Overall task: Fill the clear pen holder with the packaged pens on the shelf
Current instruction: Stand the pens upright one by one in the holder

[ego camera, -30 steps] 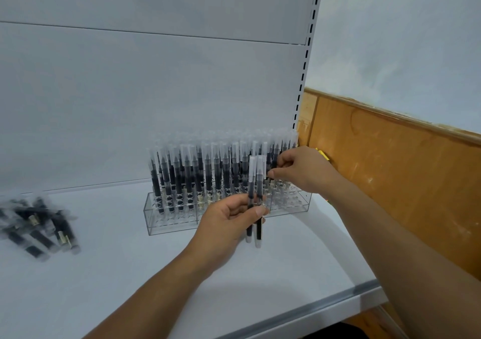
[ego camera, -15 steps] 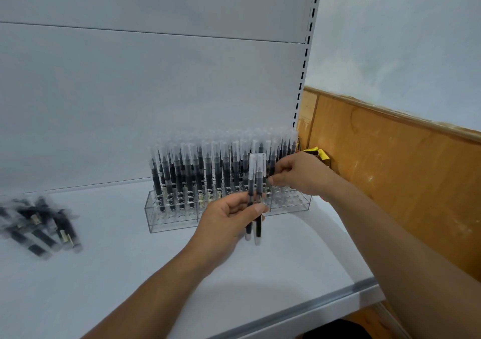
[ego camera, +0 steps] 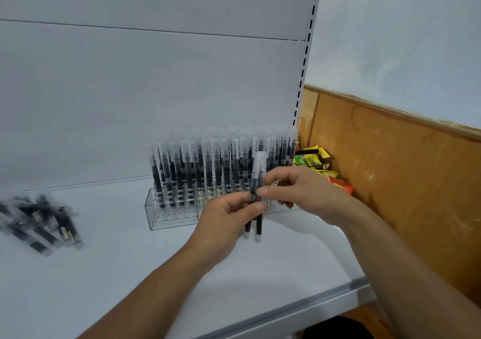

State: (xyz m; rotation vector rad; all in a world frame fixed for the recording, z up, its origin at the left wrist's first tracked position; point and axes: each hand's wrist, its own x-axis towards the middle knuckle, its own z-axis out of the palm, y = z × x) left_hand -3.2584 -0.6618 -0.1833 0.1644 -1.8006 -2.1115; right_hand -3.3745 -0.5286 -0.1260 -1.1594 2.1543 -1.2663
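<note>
Both hands on two pens (ego camera: 258,225) in front of the holder (ego camera: 169,220)

The left hand (ego camera: 225,220) curls round the middle of the pens and holds them upright, caps up, with their lower ends sticking out below its fingers. The right hand (ego camera: 304,195) meets them just above that grip, thumb and forefinger pinched on the barrels, though blur hides whether it has one pen or both. Its other fingers are loosely bent behind. Just behind the grip the clear holder stands on the shelf (ego camera: 130,273), its rows (ego camera: 208,167) packed with capped pens. Well to the left of the grip, a blurred pile (ego camera: 44,221) of packaged pens lies on the same shelf. To the right, past the right hand, yellow and red packets (ego camera: 325,172) sit against a wooden panel (ego camera: 395,172)
</note>
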